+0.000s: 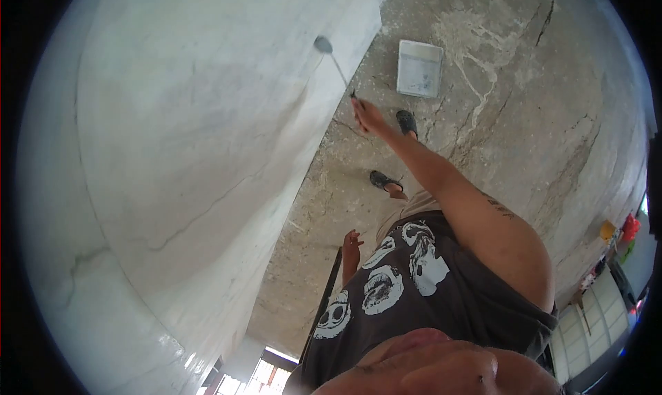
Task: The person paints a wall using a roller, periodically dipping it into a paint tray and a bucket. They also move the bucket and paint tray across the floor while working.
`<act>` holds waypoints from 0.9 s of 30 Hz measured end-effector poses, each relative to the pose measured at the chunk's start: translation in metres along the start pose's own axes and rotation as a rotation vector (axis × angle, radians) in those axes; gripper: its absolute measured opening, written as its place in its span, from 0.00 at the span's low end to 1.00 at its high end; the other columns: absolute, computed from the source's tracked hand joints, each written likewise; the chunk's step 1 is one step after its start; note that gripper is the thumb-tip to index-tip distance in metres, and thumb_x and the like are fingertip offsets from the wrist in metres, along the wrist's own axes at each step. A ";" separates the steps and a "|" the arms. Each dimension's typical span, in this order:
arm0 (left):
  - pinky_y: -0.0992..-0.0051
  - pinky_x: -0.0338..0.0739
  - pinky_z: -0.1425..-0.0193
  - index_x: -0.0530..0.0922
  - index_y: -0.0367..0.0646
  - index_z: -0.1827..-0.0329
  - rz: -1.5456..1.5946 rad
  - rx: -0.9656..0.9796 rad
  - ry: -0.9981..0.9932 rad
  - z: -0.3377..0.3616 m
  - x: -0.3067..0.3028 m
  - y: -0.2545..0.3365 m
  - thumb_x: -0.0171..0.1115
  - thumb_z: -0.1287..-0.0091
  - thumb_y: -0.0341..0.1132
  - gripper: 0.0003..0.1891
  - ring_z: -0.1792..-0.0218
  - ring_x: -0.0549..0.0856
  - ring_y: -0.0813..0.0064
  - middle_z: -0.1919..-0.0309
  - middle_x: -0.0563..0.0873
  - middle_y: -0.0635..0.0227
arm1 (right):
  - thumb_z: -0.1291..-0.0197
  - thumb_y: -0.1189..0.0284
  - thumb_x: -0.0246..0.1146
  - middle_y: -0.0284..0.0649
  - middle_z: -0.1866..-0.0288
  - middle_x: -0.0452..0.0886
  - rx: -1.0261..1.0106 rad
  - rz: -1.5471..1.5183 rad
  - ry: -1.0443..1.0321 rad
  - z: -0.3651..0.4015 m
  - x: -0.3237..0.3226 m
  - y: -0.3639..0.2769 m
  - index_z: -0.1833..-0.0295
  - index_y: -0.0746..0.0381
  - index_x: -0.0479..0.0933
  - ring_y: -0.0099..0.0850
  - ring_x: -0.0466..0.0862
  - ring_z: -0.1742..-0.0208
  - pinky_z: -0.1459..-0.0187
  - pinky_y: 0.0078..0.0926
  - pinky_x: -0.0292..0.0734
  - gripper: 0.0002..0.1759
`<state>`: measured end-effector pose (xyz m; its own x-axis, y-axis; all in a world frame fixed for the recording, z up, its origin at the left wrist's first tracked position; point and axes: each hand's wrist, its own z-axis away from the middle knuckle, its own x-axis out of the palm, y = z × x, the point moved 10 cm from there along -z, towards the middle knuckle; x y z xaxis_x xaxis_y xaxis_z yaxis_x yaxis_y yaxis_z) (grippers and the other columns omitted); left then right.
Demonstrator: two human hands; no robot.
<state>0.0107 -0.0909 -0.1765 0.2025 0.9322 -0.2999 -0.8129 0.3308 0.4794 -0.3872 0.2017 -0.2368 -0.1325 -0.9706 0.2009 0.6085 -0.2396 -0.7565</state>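
My right hand is closed around the dark handle of a paint roller. The thin rod reaches away from the fist, and the small grey head meets or lies very near the pale wall; the exact contact cannot be told. Low beside my body, my left hand hangs with loosely bent fingers somewhat apart and nothing visible in it. On the floor beyond my right hand stands a white paint tray with whitish and grey residue inside.
Cracked, paint-spattered concrete floor spreads to the right. My dark clogs are close to the foot of the wall. A long crack runs across the wall. Colourful items and a pale panelled surface are at the far right edge.
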 end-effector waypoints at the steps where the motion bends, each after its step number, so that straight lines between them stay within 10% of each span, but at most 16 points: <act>1: 0.70 0.75 0.54 0.68 0.46 0.29 -0.003 -0.016 0.003 0.003 0.004 0.012 0.48 0.25 0.63 0.34 0.50 0.86 0.68 0.40 0.81 0.61 | 0.25 0.47 0.50 0.34 0.79 0.72 0.002 0.015 0.034 -0.018 -0.016 -0.011 0.64 0.60 0.70 0.24 0.72 0.87 0.87 0.27 0.66 0.26; 13: 0.67 0.83 0.50 0.71 0.34 0.33 0.026 -0.045 0.105 0.018 0.040 0.059 0.47 0.21 0.55 0.30 0.54 0.87 0.64 0.46 0.83 0.51 | 0.25 0.45 0.46 0.35 0.80 0.72 0.046 -0.092 0.103 -0.118 -0.099 -0.088 0.67 0.59 0.67 0.27 0.73 0.87 0.86 0.29 0.68 0.28; 17: 0.66 0.75 0.53 0.65 0.48 0.27 0.135 -0.163 -0.020 -0.020 0.052 -0.016 0.50 0.26 0.62 0.33 0.53 0.85 0.63 0.39 0.80 0.61 | 0.25 0.44 0.45 0.36 0.81 0.72 0.094 -0.020 -0.025 -0.032 -0.047 -0.062 0.68 0.60 0.68 0.27 0.73 0.88 0.86 0.29 0.67 0.31; 27: 0.68 0.74 0.53 0.67 0.47 0.28 0.046 -0.133 0.083 0.001 0.029 0.059 0.49 0.26 0.61 0.33 0.54 0.86 0.67 0.41 0.82 0.62 | 0.26 0.44 0.47 0.37 0.84 0.70 0.048 -0.113 0.180 -0.154 -0.149 -0.092 0.72 0.60 0.67 0.27 0.70 0.88 0.86 0.28 0.68 0.31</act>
<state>-0.0307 -0.0442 -0.1564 0.1218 0.9289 -0.3496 -0.8867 0.2601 0.3822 -0.5437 0.3645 -0.2929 -0.3369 -0.9269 0.1655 0.6179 -0.3503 -0.7039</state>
